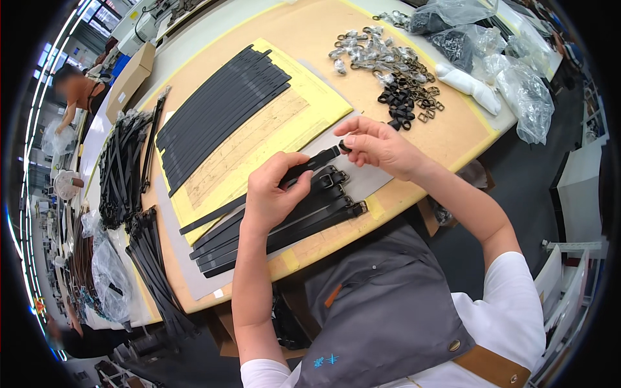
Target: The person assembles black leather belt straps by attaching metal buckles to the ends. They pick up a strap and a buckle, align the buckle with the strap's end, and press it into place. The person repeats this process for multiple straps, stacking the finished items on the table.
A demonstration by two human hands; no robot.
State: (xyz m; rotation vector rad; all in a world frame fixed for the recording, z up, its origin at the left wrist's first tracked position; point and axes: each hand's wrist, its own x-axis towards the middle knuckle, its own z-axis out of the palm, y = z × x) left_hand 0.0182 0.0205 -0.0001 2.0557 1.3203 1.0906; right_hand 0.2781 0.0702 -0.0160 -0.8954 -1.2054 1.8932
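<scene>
A black leather strap [213, 215] runs slantwise over the near table, pinched close to its upper end between the thumb and fingers of my left hand [273, 189]. My right hand [383, 150] grips a small black belt loop [345, 147] at the strap's tip; whether the loop is around the strap, I cannot tell. Just below my hands lie several black belts [291, 231] with dark metal buckles [359, 207] at their right ends. Beyond them a row of flat black straps [223, 113] rests on a yellow-edged board [319, 107].
Black loops [396, 107], bronze buckles [427, 116] and wrapped hardware [369, 52] lie at the back right, beside plastic bags [524, 97]. Bundled straps [123, 165] occupy the left side, with more [155, 258] hanging over the near edge. Another person [81, 90] is at the far left.
</scene>
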